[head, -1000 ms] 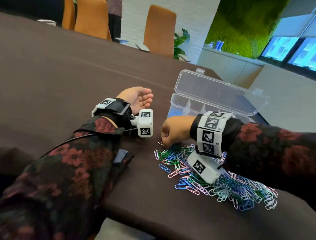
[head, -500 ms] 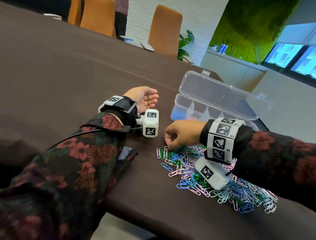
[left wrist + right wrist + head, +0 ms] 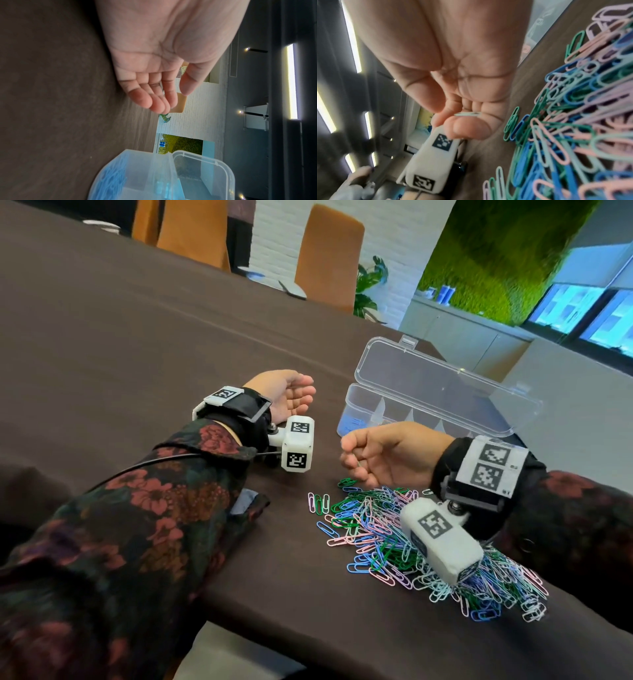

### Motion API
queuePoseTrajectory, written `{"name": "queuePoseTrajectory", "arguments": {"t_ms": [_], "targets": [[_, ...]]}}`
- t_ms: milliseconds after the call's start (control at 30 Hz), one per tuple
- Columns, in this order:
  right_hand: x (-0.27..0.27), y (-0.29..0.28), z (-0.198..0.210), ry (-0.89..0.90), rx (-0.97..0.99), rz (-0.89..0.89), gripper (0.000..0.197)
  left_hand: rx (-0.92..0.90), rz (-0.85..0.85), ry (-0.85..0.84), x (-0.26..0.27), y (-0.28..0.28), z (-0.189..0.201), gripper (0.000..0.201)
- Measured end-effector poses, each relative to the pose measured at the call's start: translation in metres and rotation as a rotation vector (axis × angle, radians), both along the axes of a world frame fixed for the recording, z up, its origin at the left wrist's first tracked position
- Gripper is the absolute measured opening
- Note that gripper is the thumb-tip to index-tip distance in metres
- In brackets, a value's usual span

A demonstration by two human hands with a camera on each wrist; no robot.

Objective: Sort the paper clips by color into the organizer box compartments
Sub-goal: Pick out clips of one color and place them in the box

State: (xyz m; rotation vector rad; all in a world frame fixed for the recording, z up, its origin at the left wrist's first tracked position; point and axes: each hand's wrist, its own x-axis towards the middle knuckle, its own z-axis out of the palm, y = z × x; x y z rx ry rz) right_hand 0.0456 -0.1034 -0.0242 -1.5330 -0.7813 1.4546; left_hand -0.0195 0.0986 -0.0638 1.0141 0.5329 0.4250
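Pale paper clip (image 3: 467,114) pinched in right hand (image 3: 387,453) above pile (image 3: 428,549); left hand (image 3: 287,395) loosely open.

Office: long table (image 3: 171,344), chairs (image 3: 329,254)

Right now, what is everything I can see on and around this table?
Paper clips: a big heap; blue, green, pink, lilac, pale mint; near table edge.
Held clip: one, pale; pinched in right hand.
Organizer box: one, clear, lid open; behind the heap, blue clips in its left end compartment.
Table: one, dark brown.
Chairs: several, orange; far side.
Left hand: relaxed, holding nothing, on table.
Right hand: above the heap's far edge.
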Motion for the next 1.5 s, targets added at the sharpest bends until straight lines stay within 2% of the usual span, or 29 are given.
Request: {"name": "queuePoseTrajectory", "arguments": {"t_ms": [67, 200, 233, 300, 467, 533, 600, 667, 733, 833, 967, 1133, 1300, 1367, 1433, 1500], "targets": [[-0.005, 0.002, -0.003, -0.204, -0.053, 0.102, 0.010, 0.003, -0.003, 0.006, 0.000, -0.001, 0.000, 0.021], [-0.018, 0.011, -0.008, -0.926, -0.157, 0.445, 0.012, 0.005, -0.002, 0.011, -0.001, -0.001, 0.001, 0.020], [-0.022, 0.014, -0.009, -1.051, -0.156, 0.503, 0.013, 0.007, -0.001, 0.012, -0.001, -0.001, 0.002, 0.020], [-0.025, 0.018, -0.010, -1.158, -0.158, 0.568, 0.016, 0.010, 0.001, 0.015, -0.002, -0.003, 0.002, 0.019], [-0.021, 0.013, -0.009, -1.242, -0.186, 0.631, 0.026, 0.014, 0.001, 0.020, -0.002, -0.002, 0.002, 0.020], [-0.015, 0.005, -0.008, -1.184, -0.190, 0.593, 0.026, 0.015, -0.001, 0.018, -0.002, -0.002, 0.002, 0.020], [-0.005, -0.005, -0.007, -0.980, -0.141, 0.448, 0.025, 0.014, -0.001, 0.015, -0.001, -0.002, 0.002, 0.020], [0.011, -0.018, -0.001, -0.773, -0.048, 0.218, 0.018, 0.012, -0.002, 0.015, 0.000, 0.000, 0.001, 0.019], [0.029, -0.031, 0.008, -0.679, 0.033, -0.026, 0.019, 0.009, 0.000, 0.020, 0.001, 0.001, 0.000, 0.018], [0.057, -0.051, 0.022, -0.682, 0.096, -0.352, 0.030, 0.000, -0.008, 0.019, 0.004, 0.003, -0.001, 0.015], [0.089, -0.072, 0.036, -0.869, 0.048, -0.525, 0.028, 0.005, -0.016, 0.014, 0.006, 0.007, -0.003, 0.016], [0.107, -0.086, 0.040, -1.036, -0.062, -0.592, 0.022, 0.003, -0.034, 0.015, 0.008, 0.010, -0.005, 0.019], [0.105, -0.070, 0.039, -1.173, -0.126, -0.491, 0.024, -0.009, -0.039, 0.015, 0.008, 0.012, -0.005, 0.020], [0.103, -0.057, 0.042, -1.241, -0.133, -0.437, 0.016, -0.009, -0.040, 0.016, 0.007, 0.011, -0.004, 0.020], [0.100, -0.045, 0.044, -1.251, -0.138, -0.424, 0.007, -0.008, -0.039, 0.012, 0.006, 0.011, -0.003, 0.019], [0.100, -0.034, 0.045, -1.150, -0.110, -0.443, 0.008, -0.007, -0.036, 0.009, 0.006, 0.010, -0.003, 0.019]]}}
